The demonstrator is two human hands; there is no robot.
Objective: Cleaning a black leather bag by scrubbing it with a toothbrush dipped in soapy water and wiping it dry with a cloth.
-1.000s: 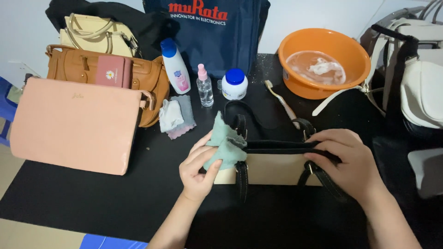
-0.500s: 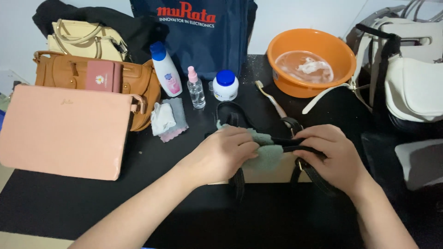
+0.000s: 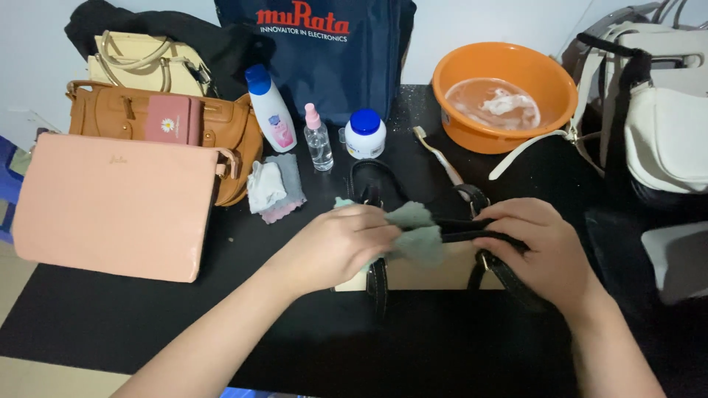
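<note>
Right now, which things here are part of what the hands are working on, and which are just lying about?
In hand:
left hand pressing the green cloth
right hand holding the beige bag by its black rim

Lying about:
pink bag
brown handbag
orange basin
toothbrush
spray bottle
lotion bottle

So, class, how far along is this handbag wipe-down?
Prepared: soapy water in the orange basin. In hand: the left hand rubs a green cloth along the beige handbag's black top edge; the right hand steadies it. How much remains unwiped can't be told.
</note>
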